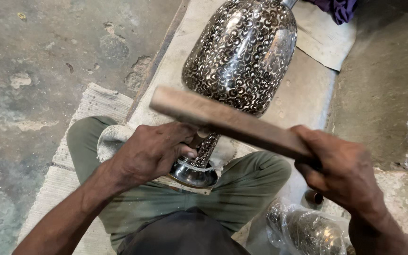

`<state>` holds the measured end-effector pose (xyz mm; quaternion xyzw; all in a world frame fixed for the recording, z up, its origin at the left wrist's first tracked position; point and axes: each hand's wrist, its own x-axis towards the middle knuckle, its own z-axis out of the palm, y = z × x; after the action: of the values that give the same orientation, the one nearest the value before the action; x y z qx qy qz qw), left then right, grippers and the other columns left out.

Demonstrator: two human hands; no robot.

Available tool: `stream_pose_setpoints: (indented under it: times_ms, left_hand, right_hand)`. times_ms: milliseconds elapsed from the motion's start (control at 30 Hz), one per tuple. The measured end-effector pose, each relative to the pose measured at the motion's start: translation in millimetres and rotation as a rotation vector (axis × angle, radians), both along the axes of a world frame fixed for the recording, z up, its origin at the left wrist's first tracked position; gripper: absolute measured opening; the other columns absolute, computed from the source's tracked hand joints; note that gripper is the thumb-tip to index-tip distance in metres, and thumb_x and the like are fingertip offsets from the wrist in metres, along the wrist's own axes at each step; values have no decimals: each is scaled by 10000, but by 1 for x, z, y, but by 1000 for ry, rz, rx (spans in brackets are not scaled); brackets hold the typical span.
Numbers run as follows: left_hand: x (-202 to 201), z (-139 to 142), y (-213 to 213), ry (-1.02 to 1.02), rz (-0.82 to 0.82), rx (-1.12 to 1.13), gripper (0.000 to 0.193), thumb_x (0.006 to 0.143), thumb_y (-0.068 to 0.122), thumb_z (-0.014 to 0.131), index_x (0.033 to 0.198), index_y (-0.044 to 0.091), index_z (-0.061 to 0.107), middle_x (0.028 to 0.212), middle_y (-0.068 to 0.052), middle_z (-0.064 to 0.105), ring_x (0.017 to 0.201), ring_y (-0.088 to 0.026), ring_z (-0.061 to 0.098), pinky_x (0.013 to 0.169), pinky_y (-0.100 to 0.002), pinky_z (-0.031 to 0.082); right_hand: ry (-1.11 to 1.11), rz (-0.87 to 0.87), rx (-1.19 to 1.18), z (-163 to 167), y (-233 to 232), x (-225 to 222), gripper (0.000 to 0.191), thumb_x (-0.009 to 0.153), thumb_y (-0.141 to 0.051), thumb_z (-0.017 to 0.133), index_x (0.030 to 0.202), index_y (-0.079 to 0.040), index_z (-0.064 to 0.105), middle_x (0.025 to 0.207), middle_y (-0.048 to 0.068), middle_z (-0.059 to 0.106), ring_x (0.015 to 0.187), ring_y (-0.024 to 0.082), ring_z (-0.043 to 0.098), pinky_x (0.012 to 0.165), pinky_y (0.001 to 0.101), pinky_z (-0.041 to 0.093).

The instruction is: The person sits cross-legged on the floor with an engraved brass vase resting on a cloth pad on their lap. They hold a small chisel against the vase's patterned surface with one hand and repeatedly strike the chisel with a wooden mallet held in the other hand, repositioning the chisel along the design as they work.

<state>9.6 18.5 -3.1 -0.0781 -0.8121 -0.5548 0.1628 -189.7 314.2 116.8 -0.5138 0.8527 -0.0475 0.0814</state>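
i read the engraving step: left hand (154, 151) fingers clenched at the vase (239, 54) neck, right hand (341, 172) at 4 o'clock grasping the wooden mallet (227, 120); next needs a controlled strike.

The engraved metal vase (239, 52) loses its top end past the upper edge, and its narrow neck is partly covered by the left hand (154, 148) and the wooden bar (227, 123). What the left fingers pinch is hidden. The right hand (343, 172) covers the bar's near end. A plastic-wrapped metal piece (308, 231) is cut off below, and purple cloth (338, 8) above.
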Motion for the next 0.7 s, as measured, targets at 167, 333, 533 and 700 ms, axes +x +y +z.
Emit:
stream_pose_setpoints:
  times_ms: [167, 333, 533, 700]
  left_hand:
    - [1, -1, -3, 18, -6, 32, 357, 901, -57, 612, 1254, 0, 596, 1098, -155, 744, 929, -226, 814, 744, -304, 680]
    - [1, -5, -6, 29, -17, 12, 350, 904, -39, 634, 1247, 24, 609, 1104, -144, 750, 921, -230, 806, 735, -309, 678]
    - [4, -6, -7, 23, 41, -43, 255, 939, 92, 720, 1177, 57, 636, 1008, -110, 775, 919, -242, 798, 780, -348, 659]
    - [3, 1, -9, 17, 34, -61, 236, 954, 147, 689, 1156, 44, 622, 961, -89, 777, 870, -227, 798, 774, -349, 667]
  right_hand:
    - [-302, -131, -158, -2, -6, 1, 475, 848, -178, 716, 1293, -99, 568, 797, 37, 719, 606, 126, 698, 536, 277, 603]
    - [-141, -4, -121, 1, -14, 5, 544, 822, -165, 751, 1335, -145, 573, 780, 17, 735, 593, 148, 710, 532, 304, 602]
    - [33, 73, -117, -2, -11, 6, 621, 775, -152, 791, 1360, -155, 582, 950, 80, 746, 716, 208, 725, 645, 334, 618]
    - [92, 40, -95, -8, 3, 9, 647, 728, -147, 794, 1349, -137, 610, 972, 106, 759, 735, 232, 727, 654, 374, 608]
